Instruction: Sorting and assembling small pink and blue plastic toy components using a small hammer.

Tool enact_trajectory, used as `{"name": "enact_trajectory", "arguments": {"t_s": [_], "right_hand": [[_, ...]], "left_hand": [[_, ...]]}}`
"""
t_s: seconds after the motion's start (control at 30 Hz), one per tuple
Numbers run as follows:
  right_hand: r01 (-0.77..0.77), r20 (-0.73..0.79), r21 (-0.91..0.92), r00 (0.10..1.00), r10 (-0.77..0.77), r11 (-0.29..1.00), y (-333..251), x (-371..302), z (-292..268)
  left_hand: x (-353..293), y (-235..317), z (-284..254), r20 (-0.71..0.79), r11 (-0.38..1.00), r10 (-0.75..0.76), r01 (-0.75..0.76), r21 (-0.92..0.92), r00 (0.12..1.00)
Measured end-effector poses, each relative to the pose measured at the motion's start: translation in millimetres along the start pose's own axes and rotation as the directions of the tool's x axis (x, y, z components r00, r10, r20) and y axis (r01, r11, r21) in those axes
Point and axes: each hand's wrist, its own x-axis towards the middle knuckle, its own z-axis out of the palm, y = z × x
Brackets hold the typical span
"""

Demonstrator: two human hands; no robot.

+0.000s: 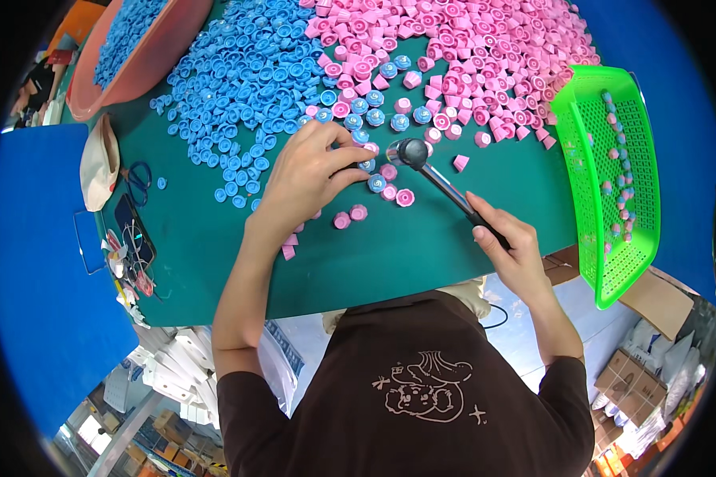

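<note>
My right hand [513,246] is closed round the black grip of a small mallet [451,191]. The mallet's dark, round head is close to the fingertips of my left hand [314,167]. Thumb and fingers of that hand pinch a small blue cap [367,165] just above the table; part of it is hidden by the fingers. Beside it lies another blue cap [377,184], with a few pink cups [405,197] around it. Several blue-topped pieces [399,122] stand a little farther away.
Heaps of loose blue caps [239,71] and pink cups [493,60] cover the far part of the green table [453,270]. A pink basin [179,40] of blue caps is far left. A green basket [569,135] with blue-and-pink pieces stands right. A phone [135,230] lies left.
</note>
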Motion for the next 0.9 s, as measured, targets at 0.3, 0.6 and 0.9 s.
{"name": "enact_trajectory", "arguments": {"t_s": [0.3, 0.6, 0.9], "right_hand": [[0.212, 0.048, -0.286, 0.977, -0.207, 0.934, -22.6, 10.7, 5.0], [0.134, -0.164, -0.051, 0.976, -0.141, 0.99, -7.8, 20.9, -0.6], [-0.071, -0.185, 0.19, 0.977, 0.107, 0.979, 2.8, 17.7, -12.4]], "left_hand": [[-13.2, 3.9, -47.5, -0.346, 0.973, -0.203, 0.227, 0.03, 0.916], [-63.9, -17.7, -92.1, -0.261, 0.843, -0.518, 0.539, 0.011, 0.815], [-69.6, -16.0, -54.7, -0.201, 0.856, -0.485, 0.509, 0.087, 0.851]]}}
